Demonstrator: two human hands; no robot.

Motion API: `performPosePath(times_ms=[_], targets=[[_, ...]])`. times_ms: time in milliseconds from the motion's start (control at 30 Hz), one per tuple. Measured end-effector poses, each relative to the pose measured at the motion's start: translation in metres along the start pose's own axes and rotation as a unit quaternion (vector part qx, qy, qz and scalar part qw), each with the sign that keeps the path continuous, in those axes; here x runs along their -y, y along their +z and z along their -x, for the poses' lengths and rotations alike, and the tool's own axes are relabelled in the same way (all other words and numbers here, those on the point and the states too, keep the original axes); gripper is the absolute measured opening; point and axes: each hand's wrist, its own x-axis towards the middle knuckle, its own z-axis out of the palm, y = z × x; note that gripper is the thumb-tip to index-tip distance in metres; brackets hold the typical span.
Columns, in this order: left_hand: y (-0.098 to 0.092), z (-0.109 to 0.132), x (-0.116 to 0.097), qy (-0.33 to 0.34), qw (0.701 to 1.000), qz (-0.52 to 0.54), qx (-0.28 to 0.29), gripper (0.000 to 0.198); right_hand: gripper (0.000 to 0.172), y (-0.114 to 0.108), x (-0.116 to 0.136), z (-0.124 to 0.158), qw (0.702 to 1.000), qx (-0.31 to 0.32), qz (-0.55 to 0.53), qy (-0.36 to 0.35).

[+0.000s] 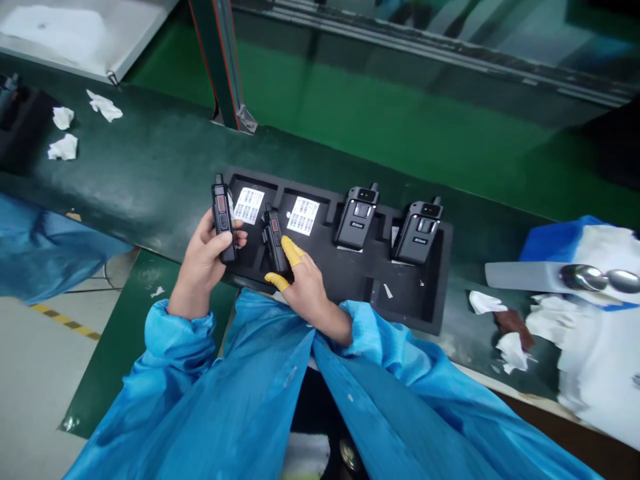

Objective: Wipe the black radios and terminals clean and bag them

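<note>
Green bench (150, 167), tray (350, 280), left hand (203, 263) clamped around radio (223, 217), right hand (305, 287) gripping second radio (273, 240)

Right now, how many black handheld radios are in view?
4. One radio held in the left hand; a second radio gripped by the right hand; a third radio and fourth radio standing in the tray. More may be hidden at far left.

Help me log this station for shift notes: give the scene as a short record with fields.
left hand: grips a black radio at the tray's left edge
right hand: yellow finger cots; holds a second radio over the tray
tray: black foam; two radios upright in right slots, label sheets in left slots
belt: crumpled white wipes
</note>
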Motion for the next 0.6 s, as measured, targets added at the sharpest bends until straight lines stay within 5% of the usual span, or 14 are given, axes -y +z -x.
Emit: performPosePath(times_ms=[167, 433, 600], targets=[[0.003, 0.009, 0.010, -0.053, 0.995, 0.046, 0.072, 0.053, 0.067, 0.001, -0.004, 0.002, 1.000, -0.009, 0.003, -0.009], [0.004, 0.009, 0.033, -0.020, 0.995, 0.029, 0.094, 0.077, 0.063, 0.003, -0.010, 0.004, 0.997, -0.046, 0.001, -0.061], [0.006, 0.012, 0.033, -0.018, 0.995, 0.017, 0.096, 0.083, 0.064, -0.003, -0.006, -0.004, 0.996, -0.052, -0.078, -0.007]])
